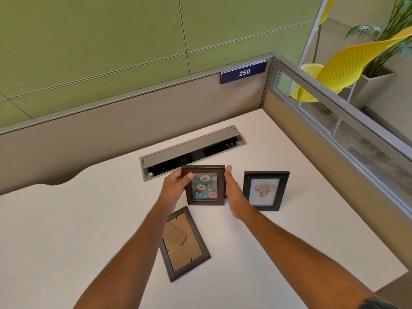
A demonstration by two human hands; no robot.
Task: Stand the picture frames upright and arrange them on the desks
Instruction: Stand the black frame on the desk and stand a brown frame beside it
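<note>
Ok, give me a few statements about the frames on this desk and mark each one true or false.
1. Both hands, left hand and right hand, hold the donut frame. True.
2. The flower frame lies flat. False: it stands upright.
3. The grey frame lies face down, backing showing. True.
4. The flower frame stands left of the donut frame. False: it stands to its right.
5. The sign reads 520. False: it reads 250.

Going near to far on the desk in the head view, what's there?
Face-down frame → donut-picture frame held between left hand and right hand → open cable tray → partition with the 250 sign.
</note>
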